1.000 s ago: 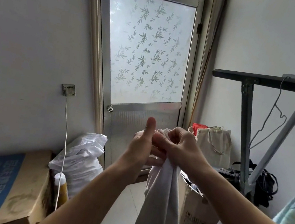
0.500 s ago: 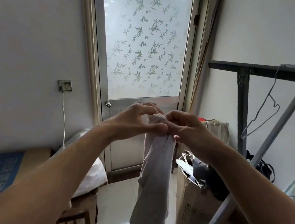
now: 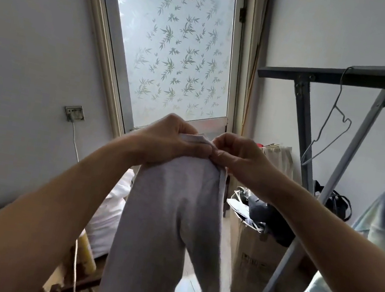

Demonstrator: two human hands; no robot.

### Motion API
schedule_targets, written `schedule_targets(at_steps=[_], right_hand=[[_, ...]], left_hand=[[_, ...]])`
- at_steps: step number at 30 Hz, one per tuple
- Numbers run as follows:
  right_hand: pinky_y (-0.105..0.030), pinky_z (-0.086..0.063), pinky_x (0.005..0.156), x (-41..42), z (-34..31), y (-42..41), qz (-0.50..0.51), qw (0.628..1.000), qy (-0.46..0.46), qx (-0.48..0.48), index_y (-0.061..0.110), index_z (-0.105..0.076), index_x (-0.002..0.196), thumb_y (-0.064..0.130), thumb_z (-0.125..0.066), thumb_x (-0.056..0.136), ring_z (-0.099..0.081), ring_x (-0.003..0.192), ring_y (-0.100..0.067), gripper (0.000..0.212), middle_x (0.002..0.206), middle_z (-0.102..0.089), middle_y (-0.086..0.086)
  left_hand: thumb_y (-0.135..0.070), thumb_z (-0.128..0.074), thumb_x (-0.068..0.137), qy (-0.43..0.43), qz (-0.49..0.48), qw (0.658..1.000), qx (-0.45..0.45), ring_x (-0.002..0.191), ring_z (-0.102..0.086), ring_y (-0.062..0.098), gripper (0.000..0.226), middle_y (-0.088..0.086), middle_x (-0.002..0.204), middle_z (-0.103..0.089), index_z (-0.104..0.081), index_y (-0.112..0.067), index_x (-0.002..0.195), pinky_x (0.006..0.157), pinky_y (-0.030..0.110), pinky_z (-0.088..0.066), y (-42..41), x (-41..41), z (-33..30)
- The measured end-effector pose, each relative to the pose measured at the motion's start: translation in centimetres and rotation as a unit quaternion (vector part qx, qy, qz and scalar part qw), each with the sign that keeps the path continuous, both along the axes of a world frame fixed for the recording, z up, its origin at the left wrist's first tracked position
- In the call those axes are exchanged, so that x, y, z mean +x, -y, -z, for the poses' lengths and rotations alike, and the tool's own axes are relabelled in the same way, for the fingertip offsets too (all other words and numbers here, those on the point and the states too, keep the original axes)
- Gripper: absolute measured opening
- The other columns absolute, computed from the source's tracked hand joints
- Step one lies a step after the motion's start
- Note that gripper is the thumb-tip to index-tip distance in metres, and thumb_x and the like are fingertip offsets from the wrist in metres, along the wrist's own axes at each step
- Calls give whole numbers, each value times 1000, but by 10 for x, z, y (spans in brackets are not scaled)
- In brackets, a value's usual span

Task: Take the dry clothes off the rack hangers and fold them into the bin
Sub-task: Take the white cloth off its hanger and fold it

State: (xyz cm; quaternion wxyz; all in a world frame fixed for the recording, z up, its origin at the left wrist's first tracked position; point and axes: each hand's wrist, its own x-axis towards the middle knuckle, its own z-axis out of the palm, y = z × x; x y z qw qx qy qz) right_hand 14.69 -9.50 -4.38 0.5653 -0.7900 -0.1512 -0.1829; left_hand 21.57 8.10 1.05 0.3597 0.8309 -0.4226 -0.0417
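left hand [image 3: 174,142]: grips garment [image 3: 170,213] top, so it hangs straight
right hand [image 3: 238,156]: pinches same hem, probably to align the fold

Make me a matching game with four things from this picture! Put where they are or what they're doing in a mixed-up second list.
Things:
1. pale grey garment
2. wire hanger
3. cardboard box
4. wall socket

Places or states:
A. hangs bare on the rack bar
B. stands on the floor, stuffed with dark things
C. held up by its top edge in both hands
D. fixed to the wall left of the door, a cord hanging from it

Pairs: 1-C, 2-A, 3-B, 4-D
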Motion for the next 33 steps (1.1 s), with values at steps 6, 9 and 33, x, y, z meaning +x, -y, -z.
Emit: schedule_targets(at_steps=[6,9,33], right_hand=[[-29,-40,63,0,12,2,0,999,-16,-41,3,-61,79,-6,-57,82,-48,70,-9,11,72,-53,-2],[-35,-37,67,2,23,5,-7,999,-23,-42,-10,-61,86,2,-61,84,-46,73,-15,12,76,-52,-8],[-13,-42,59,4,11,-12,47,998,-22,31,11,-65,92,5,-65,88,-54,64,4,7,74,-62,11]], left_hand=[[-48,-77,77,17,5,999,43,76,-61,9,34,15,89,-73,-79,-16,86,73,38,-53,0,-9,-13],[-39,-74,84,19,-7,999,30,70,-58,4,23,5,78,-72,-79,-16,83,69,26,-48,-3,-8,-17],[-56,-75,74,-59,-26,989,-133,67,-48,16,75,8,74,-54,-59,16,91,62,29,-42,-5,-16,-18]])
